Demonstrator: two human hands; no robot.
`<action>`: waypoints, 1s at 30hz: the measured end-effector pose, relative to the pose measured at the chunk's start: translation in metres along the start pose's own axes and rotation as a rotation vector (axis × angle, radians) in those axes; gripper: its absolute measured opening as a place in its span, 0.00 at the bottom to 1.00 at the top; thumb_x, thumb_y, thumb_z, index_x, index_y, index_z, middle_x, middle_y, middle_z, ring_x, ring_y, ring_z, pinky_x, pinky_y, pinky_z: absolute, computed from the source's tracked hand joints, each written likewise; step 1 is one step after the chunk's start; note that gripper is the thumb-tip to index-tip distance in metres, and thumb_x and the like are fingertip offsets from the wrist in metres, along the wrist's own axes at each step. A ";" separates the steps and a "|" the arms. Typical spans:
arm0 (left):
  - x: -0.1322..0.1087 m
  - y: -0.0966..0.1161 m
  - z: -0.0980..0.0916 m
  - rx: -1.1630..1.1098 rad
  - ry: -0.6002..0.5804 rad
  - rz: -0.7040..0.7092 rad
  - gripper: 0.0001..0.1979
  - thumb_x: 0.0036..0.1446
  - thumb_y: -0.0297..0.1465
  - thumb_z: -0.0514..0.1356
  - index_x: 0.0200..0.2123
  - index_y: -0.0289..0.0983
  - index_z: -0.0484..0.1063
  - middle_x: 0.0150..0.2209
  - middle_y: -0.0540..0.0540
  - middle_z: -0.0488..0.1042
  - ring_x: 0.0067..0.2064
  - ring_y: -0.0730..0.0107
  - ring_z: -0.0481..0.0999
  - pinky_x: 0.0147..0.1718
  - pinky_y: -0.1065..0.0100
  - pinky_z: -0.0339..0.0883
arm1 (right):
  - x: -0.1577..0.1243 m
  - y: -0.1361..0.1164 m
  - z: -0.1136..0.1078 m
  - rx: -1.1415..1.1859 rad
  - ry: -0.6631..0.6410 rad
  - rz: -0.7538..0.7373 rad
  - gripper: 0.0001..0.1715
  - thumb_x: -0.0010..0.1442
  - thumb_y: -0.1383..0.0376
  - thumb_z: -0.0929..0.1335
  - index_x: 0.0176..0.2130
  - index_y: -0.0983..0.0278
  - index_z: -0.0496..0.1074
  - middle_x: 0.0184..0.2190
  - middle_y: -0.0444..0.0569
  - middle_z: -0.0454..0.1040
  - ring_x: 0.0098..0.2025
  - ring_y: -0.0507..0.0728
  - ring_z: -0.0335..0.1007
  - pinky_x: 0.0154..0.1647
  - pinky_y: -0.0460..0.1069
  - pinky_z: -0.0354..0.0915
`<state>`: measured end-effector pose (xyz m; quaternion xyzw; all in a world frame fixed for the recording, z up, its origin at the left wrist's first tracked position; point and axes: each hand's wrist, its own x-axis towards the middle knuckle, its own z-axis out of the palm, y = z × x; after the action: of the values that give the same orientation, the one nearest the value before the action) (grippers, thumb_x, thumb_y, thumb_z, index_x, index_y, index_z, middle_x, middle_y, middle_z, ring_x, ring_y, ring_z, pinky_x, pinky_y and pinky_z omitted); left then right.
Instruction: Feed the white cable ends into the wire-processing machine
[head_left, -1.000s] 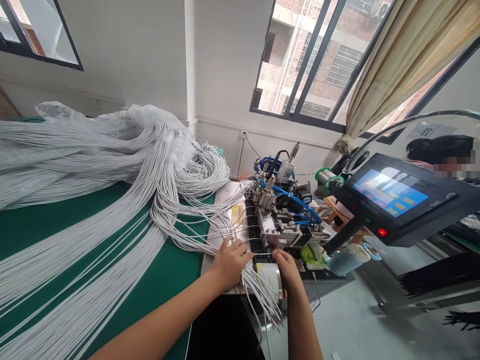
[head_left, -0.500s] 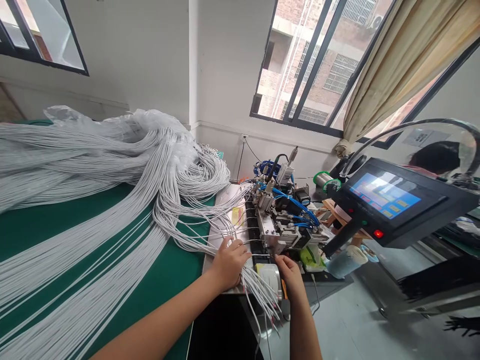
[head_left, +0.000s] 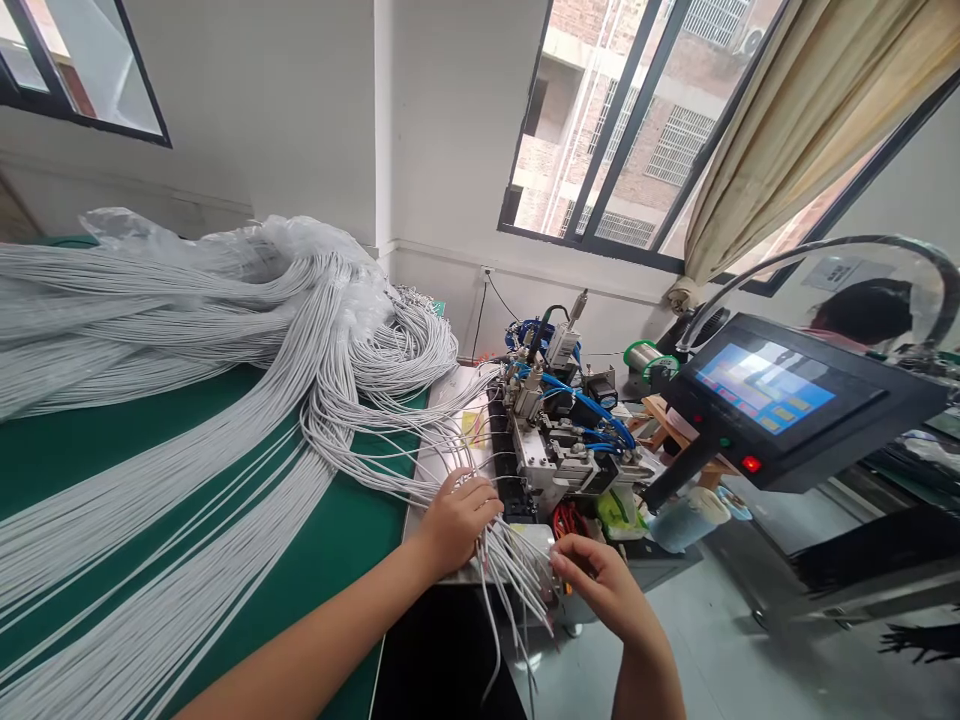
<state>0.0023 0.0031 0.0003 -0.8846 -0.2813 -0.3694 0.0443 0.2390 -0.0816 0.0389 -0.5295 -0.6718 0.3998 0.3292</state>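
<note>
- While our left hand (head_left: pixel 459 522) lay curled around the bundle of cables (head_left: pixel 519 562), gripping it, our right hand (head_left: pixel 606 585) was half bent beside the loose ends, its thumb and index fingertips close together; we could not tell whether they pinched a wire.
- We saw slim, round, pale grey-white cables, smooth and flexible, with small reddish bits at some tips; they spread into a loose fan beyond our left fingers.
- We had the bundle at the near end of the light plate (head_left: pixel 436 440), just in front of the machine (head_left: pixel 551 450), its ends passing over a pale rounded object (head_left: pixel 536 540).
- Near us, the ends overhung the plate's front edge, and a few drooped below it. We had the machine close beyond our left fingertips, so the more open room lay to the right, where grey floor (head_left: pixel 701 640) showed past our right wrist. Green worktop (head_left: pixel 352 590) showed left of our left forearm.
- We traced the bundle's long axis from the large heap of cable (head_left: pixel 330 300) at upper left, slanting across the plate toward us; its free ends pointed to the lower right.
</note>
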 end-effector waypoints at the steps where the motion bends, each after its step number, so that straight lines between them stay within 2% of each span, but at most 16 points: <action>1: 0.001 0.000 -0.001 -0.006 0.007 0.005 0.11 0.58 0.22 0.52 0.39 0.39 0.71 0.41 0.48 0.75 0.49 0.67 0.70 0.57 0.57 0.50 | -0.002 -0.002 0.000 -0.024 -0.015 -0.005 0.17 0.59 0.53 0.67 0.30 0.65 0.71 0.25 0.45 0.67 0.28 0.53 0.59 0.28 0.46 0.54; 3: 0.003 0.001 -0.003 -0.021 0.006 0.027 0.11 0.59 0.22 0.50 0.39 0.38 0.70 0.40 0.47 0.75 0.48 0.67 0.70 0.56 0.58 0.53 | -0.003 -0.003 0.001 -0.059 0.012 -0.019 0.17 0.59 0.54 0.67 0.30 0.65 0.71 0.24 0.45 0.67 0.27 0.53 0.59 0.27 0.46 0.54; 7: 0.006 0.003 -0.007 -0.023 -0.041 0.111 0.12 0.59 0.21 0.49 0.39 0.36 0.70 0.35 0.47 0.74 0.41 0.68 0.71 0.50 0.63 0.58 | 0.007 0.005 0.005 -0.024 0.217 -0.031 0.18 0.60 0.53 0.66 0.30 0.65 0.71 0.25 0.46 0.67 0.28 0.54 0.60 0.28 0.46 0.55; 9: 0.006 0.004 -0.009 0.012 -0.038 0.134 0.14 0.59 0.20 0.48 0.42 0.37 0.69 0.33 0.48 0.73 0.37 0.69 0.71 0.49 0.62 0.58 | 0.015 0.011 0.007 0.018 0.300 -0.033 0.19 0.59 0.52 0.66 0.31 0.65 0.71 0.25 0.46 0.67 0.28 0.54 0.60 0.28 0.47 0.56; 13: 0.004 0.007 -0.015 0.070 0.042 0.115 0.16 0.62 0.23 0.48 0.49 0.39 0.67 0.35 0.49 0.75 0.37 0.70 0.72 0.48 0.60 0.56 | 0.028 0.016 0.011 0.103 0.412 -0.025 0.20 0.57 0.51 0.68 0.31 0.65 0.72 0.25 0.46 0.67 0.28 0.54 0.60 0.28 0.47 0.56; 16: 0.004 0.009 -0.017 0.096 0.101 0.054 0.12 0.64 0.26 0.49 0.46 0.38 0.69 0.36 0.48 0.75 0.38 0.70 0.73 0.46 0.60 0.55 | 0.031 0.018 0.014 0.165 0.472 -0.026 0.20 0.57 0.50 0.68 0.31 0.65 0.72 0.24 0.45 0.66 0.27 0.54 0.59 0.28 0.47 0.55; 21: 0.005 0.009 -0.012 0.098 0.143 0.017 0.12 0.66 0.27 0.48 0.33 0.37 0.69 0.29 0.52 0.73 0.33 0.72 0.69 0.43 0.62 0.53 | 0.032 0.021 0.015 0.210 0.439 -0.040 0.18 0.59 0.52 0.67 0.30 0.65 0.70 0.25 0.45 0.66 0.28 0.53 0.58 0.29 0.47 0.55; 27: 0.006 0.008 -0.010 0.103 0.083 0.086 0.15 0.66 0.25 0.45 0.31 0.37 0.67 0.28 0.50 0.70 0.33 0.70 0.66 0.43 0.62 0.53 | 0.034 0.029 0.010 0.222 0.332 0.004 0.17 0.59 0.52 0.68 0.31 0.64 0.70 0.25 0.44 0.63 0.28 0.52 0.56 0.28 0.46 0.53; 30: 0.006 0.007 -0.010 0.103 0.060 0.117 0.15 0.66 0.24 0.43 0.30 0.36 0.66 0.28 0.49 0.68 0.33 0.69 0.65 0.43 0.62 0.53 | 0.035 0.030 0.010 0.255 0.330 0.019 0.18 0.58 0.52 0.69 0.32 0.64 0.70 0.25 0.44 0.63 0.28 0.52 0.56 0.27 0.46 0.53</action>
<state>0.0029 -0.0026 0.0130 -0.8845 -0.2462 -0.3778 0.1196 0.2356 -0.0458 0.0083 -0.5484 -0.5476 0.3925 0.4953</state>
